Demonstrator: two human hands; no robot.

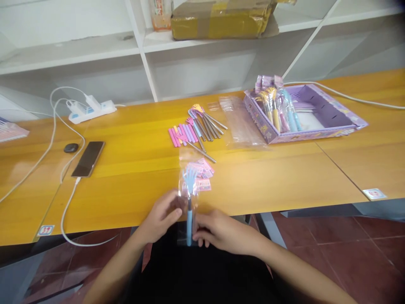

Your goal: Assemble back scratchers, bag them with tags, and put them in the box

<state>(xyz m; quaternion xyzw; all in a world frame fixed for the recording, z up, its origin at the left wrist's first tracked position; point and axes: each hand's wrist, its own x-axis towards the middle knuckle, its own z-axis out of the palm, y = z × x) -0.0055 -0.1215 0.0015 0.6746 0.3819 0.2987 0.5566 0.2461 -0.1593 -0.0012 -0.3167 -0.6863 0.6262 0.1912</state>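
A light-blue back scratcher with a hand-shaped head lies inside a clear plastic bag, held upright in view at the table's front edge. My left hand has its thumb and curled fingers at the bag's left edge; some fingertips are hidden. At the lower right edge, my right hand pinches the bag beside the blue handle. Just behind the scratcher's head are several pink printed cards. Farther back lie loose metal rods with hand-shaped heads and a row of coloured handle sleeves.
A purple display box at the right holds bagged scratchers. Beside it lie flat clear bags. To the left are a phone on a white cable, a black oval object and a power strip. Shelves hold a taped carton.
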